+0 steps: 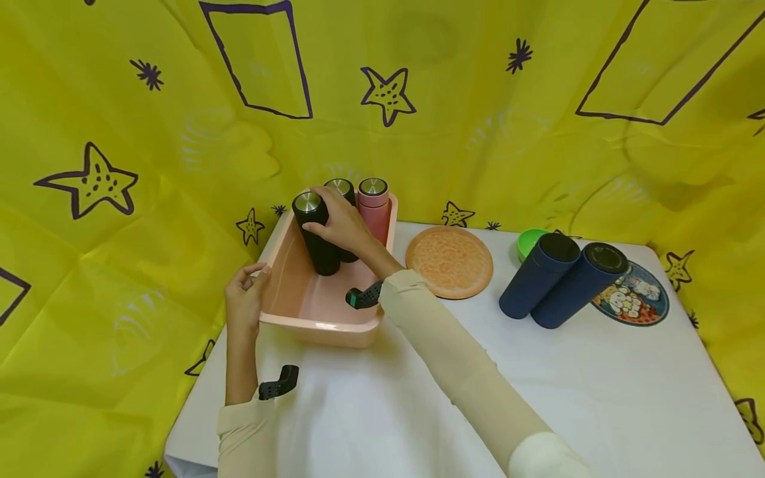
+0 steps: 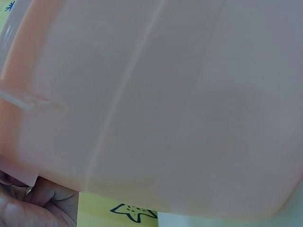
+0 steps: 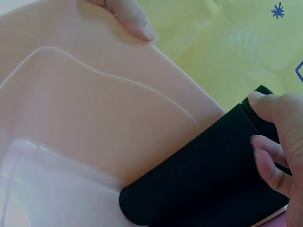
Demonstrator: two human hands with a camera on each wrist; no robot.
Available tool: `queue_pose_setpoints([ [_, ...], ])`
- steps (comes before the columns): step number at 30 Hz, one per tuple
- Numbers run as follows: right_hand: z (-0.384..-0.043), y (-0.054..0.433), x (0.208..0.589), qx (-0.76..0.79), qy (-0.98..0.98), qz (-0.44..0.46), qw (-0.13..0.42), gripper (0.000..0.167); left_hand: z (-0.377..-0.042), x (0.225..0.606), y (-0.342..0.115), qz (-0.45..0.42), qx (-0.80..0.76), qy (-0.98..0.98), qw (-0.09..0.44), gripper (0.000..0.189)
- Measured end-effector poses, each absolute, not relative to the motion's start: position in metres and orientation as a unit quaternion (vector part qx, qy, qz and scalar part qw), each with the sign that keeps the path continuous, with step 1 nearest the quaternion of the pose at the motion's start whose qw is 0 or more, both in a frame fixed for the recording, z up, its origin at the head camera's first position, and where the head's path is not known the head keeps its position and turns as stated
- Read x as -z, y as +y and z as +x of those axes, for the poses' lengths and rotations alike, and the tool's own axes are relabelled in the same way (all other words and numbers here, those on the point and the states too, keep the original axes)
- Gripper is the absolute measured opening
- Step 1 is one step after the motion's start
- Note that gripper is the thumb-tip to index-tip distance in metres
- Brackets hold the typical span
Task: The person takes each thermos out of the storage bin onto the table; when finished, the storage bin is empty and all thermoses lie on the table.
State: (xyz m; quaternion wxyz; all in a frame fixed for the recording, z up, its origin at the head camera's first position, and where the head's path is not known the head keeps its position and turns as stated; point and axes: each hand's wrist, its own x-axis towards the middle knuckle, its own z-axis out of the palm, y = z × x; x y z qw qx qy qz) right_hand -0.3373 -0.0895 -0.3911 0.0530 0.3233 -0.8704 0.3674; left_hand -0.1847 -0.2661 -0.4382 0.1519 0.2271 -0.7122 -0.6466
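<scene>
My right hand (image 1: 342,222) grips a black bottle (image 1: 323,252) with a silver-topped lid near its upper end, inside a pink plastic basin (image 1: 335,326). In the right wrist view the black bottle (image 3: 189,165) stands against the basin's wall, thumb by its lid. Behind it in the basin are a second black bottle (image 1: 340,186), partly hidden by the hand, and a pink bottle (image 1: 374,212). At the basin's left rim, my left hand (image 1: 244,295) holds the edge with thumb and fingers. The left wrist view shows mostly the basin's outer wall (image 2: 165,118).
To the basin's right lies a round orange mat (image 1: 449,262). Farther right two dark blue bottles (image 1: 540,275) (image 1: 576,285) stand side by side, with a green bowl (image 1: 528,243) behind and a patterned round mat (image 1: 636,299) beside them. A yellow curtain (image 1: 454,159) hangs behind the white table (image 1: 430,398).
</scene>
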Motion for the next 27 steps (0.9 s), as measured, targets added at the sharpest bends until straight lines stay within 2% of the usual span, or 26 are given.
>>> queue_pose_setpoints([
  [5, -0.337, -0.091, 0.392, -0.364, -0.874, 0.314, 0.073, 0.07, -0.186, 0.439, -0.266, 0.229, 0.649, -0.709, 0.152, 0.029],
  [19, -0.33, -0.094, 0.386, -0.337, -0.889, 0.307, 0.051, 0.07, -0.185, 0.437, -0.264, 0.24, 0.641, -0.711, 0.161, 0.022],
  [27, -0.324, -0.092, 0.389, -0.318, -0.895, 0.305, 0.072, 0.071, -0.186, 0.438, -0.264, 0.237, 0.647, -0.707, 0.159, 0.025],
])
